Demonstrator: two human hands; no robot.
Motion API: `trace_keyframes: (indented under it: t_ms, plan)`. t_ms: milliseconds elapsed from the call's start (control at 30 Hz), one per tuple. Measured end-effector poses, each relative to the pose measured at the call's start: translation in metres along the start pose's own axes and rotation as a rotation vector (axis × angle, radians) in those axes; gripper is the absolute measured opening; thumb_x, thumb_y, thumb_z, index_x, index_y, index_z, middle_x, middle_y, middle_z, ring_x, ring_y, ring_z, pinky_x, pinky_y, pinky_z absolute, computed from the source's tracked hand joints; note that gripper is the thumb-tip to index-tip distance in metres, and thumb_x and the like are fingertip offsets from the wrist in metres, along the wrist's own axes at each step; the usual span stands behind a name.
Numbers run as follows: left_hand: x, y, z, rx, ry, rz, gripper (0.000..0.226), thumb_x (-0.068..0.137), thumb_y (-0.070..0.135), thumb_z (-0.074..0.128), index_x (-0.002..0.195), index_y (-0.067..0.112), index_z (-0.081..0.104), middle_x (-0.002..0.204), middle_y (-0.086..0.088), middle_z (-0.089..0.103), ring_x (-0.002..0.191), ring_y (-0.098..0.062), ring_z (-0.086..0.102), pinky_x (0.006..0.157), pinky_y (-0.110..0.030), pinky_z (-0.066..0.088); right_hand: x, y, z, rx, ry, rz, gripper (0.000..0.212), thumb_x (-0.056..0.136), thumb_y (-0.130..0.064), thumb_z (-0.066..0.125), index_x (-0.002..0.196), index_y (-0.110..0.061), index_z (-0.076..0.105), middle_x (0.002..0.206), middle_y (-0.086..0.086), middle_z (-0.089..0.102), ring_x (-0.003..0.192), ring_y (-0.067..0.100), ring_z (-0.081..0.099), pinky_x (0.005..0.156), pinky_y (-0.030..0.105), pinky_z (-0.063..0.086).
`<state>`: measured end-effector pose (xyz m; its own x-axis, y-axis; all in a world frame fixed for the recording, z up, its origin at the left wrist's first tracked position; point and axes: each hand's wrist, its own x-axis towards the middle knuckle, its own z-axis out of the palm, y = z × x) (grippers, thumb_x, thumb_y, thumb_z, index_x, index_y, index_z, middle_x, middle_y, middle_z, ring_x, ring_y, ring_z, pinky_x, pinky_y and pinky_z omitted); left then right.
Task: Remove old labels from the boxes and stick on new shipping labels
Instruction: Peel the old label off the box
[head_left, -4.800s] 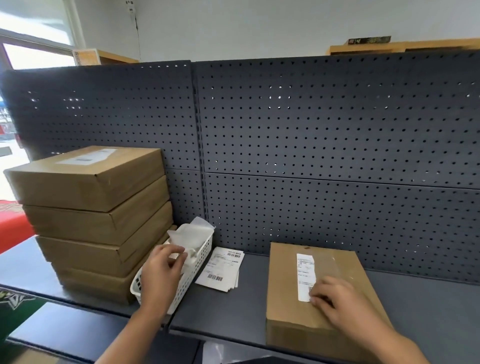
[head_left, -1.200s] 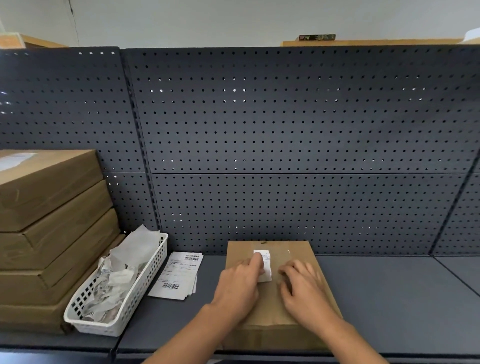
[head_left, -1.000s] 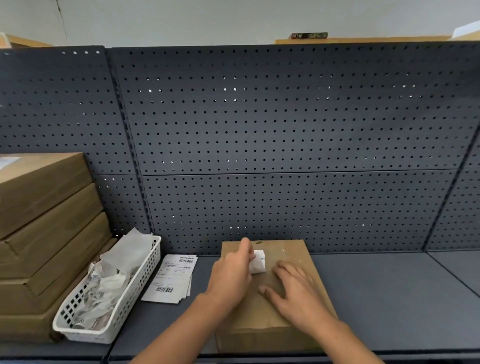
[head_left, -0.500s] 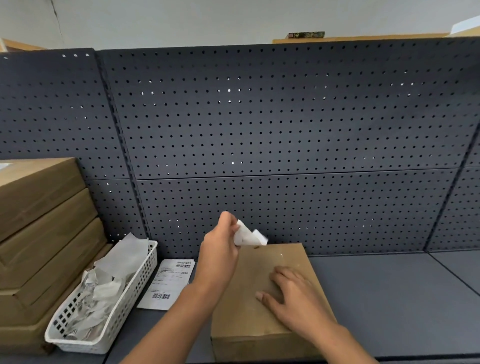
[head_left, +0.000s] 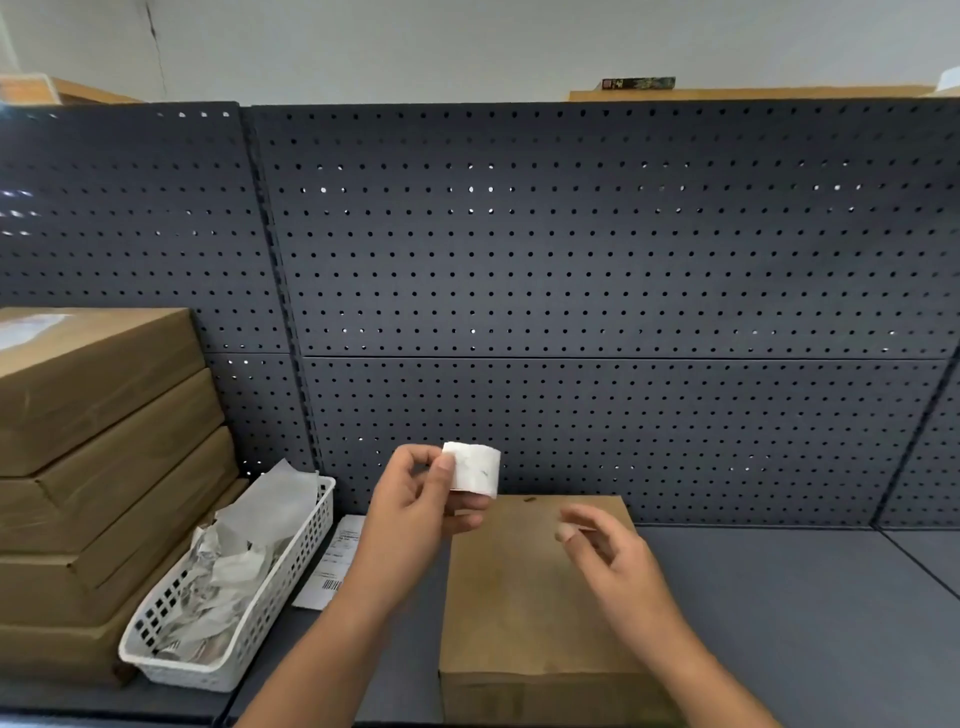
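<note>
A flat brown box (head_left: 524, 597) lies on the dark shelf in front of me, its top bare of any label. My left hand (head_left: 415, 514) is raised above the box's far left corner and pinches a curled white old label (head_left: 475, 466) between thumb and fingers. My right hand (head_left: 608, 551) hovers just over the box's right side with fingers loosely spread, holding nothing. A small stack of new shipping labels (head_left: 335, 566) with barcodes lies on the shelf left of the box, partly hidden by my left forearm.
A white plastic basket (head_left: 234, 660) full of crumpled peeled labels sits left of the label stack. Several brown boxes (head_left: 104, 467) are stacked at the far left. A dark pegboard wall (head_left: 571, 286) backs the shelf. Bare shelf surface (head_left: 805, 623) extends to the right.
My left hand peeled the old label off the box and lifted it up. My right hand, which pressed the box flat, has risen off it with fingers loosened.
</note>
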<state>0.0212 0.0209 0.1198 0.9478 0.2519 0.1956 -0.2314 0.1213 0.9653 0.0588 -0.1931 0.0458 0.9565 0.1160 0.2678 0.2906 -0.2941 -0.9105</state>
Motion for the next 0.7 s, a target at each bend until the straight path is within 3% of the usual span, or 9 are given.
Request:
trace_keyframes:
  t_ms: [133, 267, 367, 500, 600, 700]
  plan:
    - [-0.007, -0.006, -0.009, -0.216, -0.029, -0.21, 0.018, 0.105, 0.021, 0.055, 0.109, 0.004, 0.058, 0.084, -0.011, 0.075, 0.076, -0.02, 0.074, 0.063, -0.027, 0.061, 0.005, -0.023, 0.018, 0.57, -0.185, 0.223, 0.052, 0.094, -0.04, 0.063, 0.142, -0.024, 0.053, 0.137, -0.002, 0.065, 0.122, 0.017, 0.066, 0.111, 0.043, 0.049]
    - [-0.015, -0.018, -0.022, -0.148, -0.005, -0.183, 0.02, 0.105, 0.019, 0.055, 0.111, 0.0, 0.057, 0.085, -0.015, 0.074, 0.073, -0.02, 0.073, 0.065, -0.028, 0.061, 0.002, -0.034, 0.033, 0.804, -0.309, 0.279, 0.041, 0.097, -0.022, 0.062, 0.136, -0.011, 0.057, 0.129, 0.015, 0.07, 0.118, 0.032, 0.067, 0.107, 0.051, 0.049]
    - [-0.021, -0.025, -0.036, 0.062, 0.059, -0.047, 0.016, 0.105, 0.018, 0.055, 0.108, 0.002, 0.056, 0.09, -0.019, 0.075, 0.075, -0.024, 0.074, 0.066, -0.031, 0.061, -0.001, -0.036, 0.05, 0.759, -0.245, 0.223, 0.026, 0.096, -0.011, 0.063, 0.121, -0.003, 0.067, 0.106, 0.021, 0.073, 0.088, 0.03, 0.07, 0.087, 0.041, 0.059]
    - [-0.033, -0.036, -0.054, 0.524, 0.123, 0.257, 0.005, 0.105, 0.027, 0.057, 0.101, 0.027, 0.06, 0.089, 0.008, 0.072, 0.079, -0.013, 0.07, 0.07, -0.034, 0.058, -0.004, -0.043, 0.084, 0.59, -0.109, 0.123, 0.019, 0.093, 0.0, 0.068, 0.112, -0.002, 0.063, 0.089, 0.016, 0.077, 0.07, 0.025, 0.065, 0.066, 0.033, 0.057]
    - [-0.041, -0.042, -0.06, 0.683, 0.144, 0.365, 0.009, 0.103, 0.024, 0.06, 0.102, 0.032, 0.062, 0.098, 0.015, 0.069, 0.088, -0.01, 0.068, 0.071, -0.03, 0.055, -0.01, -0.052, 0.113, 0.529, -0.065, 0.047, 0.021, 0.091, -0.002, 0.073, 0.103, -0.004, 0.057, 0.086, 0.016, 0.076, 0.074, 0.027, 0.068, 0.069, 0.039, 0.056]
    - [-0.047, -0.041, -0.066, 0.636, 0.152, 0.378, 0.008, 0.103, 0.022, 0.061, 0.102, 0.029, 0.066, 0.102, 0.012, 0.068, 0.094, -0.014, 0.068, 0.073, -0.027, 0.056, -0.018, -0.059, 0.14, 0.437, -0.04, -0.055, 0.021, 0.089, -0.009, 0.078, 0.092, -0.019, 0.06, 0.082, 0.01, 0.073, 0.078, 0.032, 0.069, 0.074, 0.049, 0.058]
